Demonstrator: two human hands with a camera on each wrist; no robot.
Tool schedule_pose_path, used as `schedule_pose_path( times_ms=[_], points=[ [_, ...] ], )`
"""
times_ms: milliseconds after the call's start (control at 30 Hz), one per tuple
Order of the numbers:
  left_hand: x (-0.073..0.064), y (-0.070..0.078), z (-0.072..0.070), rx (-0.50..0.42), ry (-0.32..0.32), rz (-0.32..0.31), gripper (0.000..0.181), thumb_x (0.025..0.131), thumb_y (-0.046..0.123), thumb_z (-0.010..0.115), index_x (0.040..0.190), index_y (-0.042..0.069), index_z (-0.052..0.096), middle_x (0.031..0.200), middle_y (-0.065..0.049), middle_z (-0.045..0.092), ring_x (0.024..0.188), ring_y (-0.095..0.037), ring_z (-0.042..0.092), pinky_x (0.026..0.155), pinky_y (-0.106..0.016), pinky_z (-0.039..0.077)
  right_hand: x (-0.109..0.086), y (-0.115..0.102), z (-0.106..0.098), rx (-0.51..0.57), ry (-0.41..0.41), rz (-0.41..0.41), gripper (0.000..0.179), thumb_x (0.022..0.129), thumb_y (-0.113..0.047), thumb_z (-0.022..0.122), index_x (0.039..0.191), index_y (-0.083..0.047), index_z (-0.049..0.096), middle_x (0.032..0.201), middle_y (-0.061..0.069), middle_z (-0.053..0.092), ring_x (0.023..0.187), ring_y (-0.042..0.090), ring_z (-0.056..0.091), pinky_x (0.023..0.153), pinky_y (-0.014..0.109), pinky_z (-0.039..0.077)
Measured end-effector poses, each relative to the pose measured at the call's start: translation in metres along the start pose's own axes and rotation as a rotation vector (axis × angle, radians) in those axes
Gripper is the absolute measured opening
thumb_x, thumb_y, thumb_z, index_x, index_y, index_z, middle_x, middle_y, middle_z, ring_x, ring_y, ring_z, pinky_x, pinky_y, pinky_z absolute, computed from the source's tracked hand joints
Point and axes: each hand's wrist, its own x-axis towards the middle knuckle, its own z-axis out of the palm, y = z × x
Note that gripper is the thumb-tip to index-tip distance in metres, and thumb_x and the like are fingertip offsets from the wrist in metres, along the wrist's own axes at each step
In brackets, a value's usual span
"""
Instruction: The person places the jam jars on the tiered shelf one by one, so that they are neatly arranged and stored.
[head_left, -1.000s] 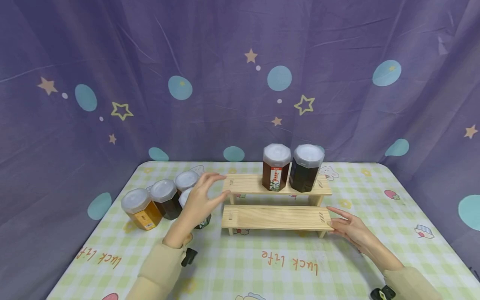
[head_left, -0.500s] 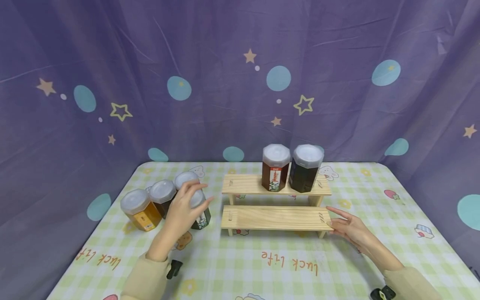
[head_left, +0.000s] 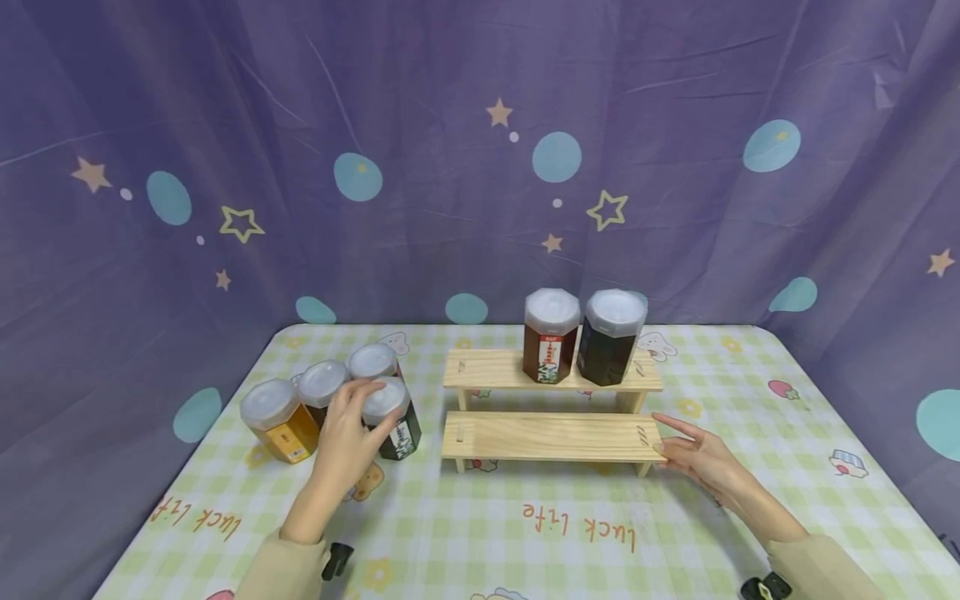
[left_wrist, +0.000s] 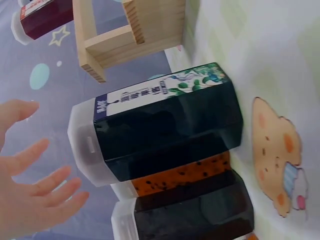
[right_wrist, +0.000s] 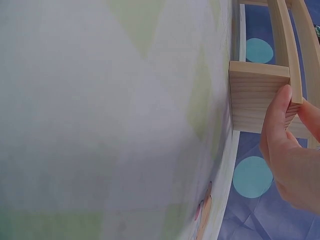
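My left hand (head_left: pixel 347 437) is at the lid of a dark hexagonal jar (head_left: pixel 401 435) with a white and green label. In the left wrist view its spread fingers (left_wrist: pixel 55 195) stand apart from that jar's frosted lid (left_wrist: pixel 87 142). At the right end of a two-step wooden shelf (head_left: pixel 555 435), my right hand (head_left: pixel 708 462) pinches the lower board between thumb and fingers. The right wrist view has the thumb or a finger (right_wrist: pixel 280 107) against the board's edge. Two jars stand on the upper step: a reddish-brown jar (head_left: pixel 543 346) and a black jar (head_left: pixel 606 354).
Beside the left hand are an amber jar (head_left: pixel 288 433), a dark jar (head_left: pixel 318 408) partly hidden by the hand, and another lidded jar (head_left: pixel 375 361) behind. A checked cloth (head_left: pixel 555 533) covers the table. A purple curtain (head_left: pixel 450 250) hangs behind.
My left hand has moved left and slightly down, away from the shelf to the front dark jar. The right hand and the shelf stay in place.
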Motion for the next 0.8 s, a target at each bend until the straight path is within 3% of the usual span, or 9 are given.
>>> schedule_pose_path(
  times_ms=[300, 800],
  points=[
    [-0.006, -0.009, 0.002, -0.002, -0.057, -0.098, 0.05, 0.077, 0.017, 0.068, 0.118, -0.003, 0.047, 0.114, -0.023, 0.036, 0.104, -0.037, 0.039, 0.081, -0.051, 0.039, 0.0, 0.0, 0.0, 0.015, -0.011, -0.003, 0.068, 0.086, -0.008, 0.057, 0.139, 0.003, 0.016, 0.103, 0.008, 0.062, 0.089, 0.015, 0.061, 0.079, 0.036, 0.048],
    [-0.008, -0.02, 0.008, -0.05, -0.184, -0.198, 0.063, 0.078, 0.02, 0.068, 0.13, 0.004, 0.036, 0.116, -0.026, 0.032, 0.102, -0.041, 0.043, 0.077, -0.051, 0.04, 0.0, 0.001, -0.001, 0.01, -0.008, -0.002, 0.069, 0.085, -0.008, 0.058, 0.139, 0.002, 0.016, 0.102, 0.007, 0.062, 0.088, 0.015, 0.061, 0.078, 0.036, 0.048]
  ],
)
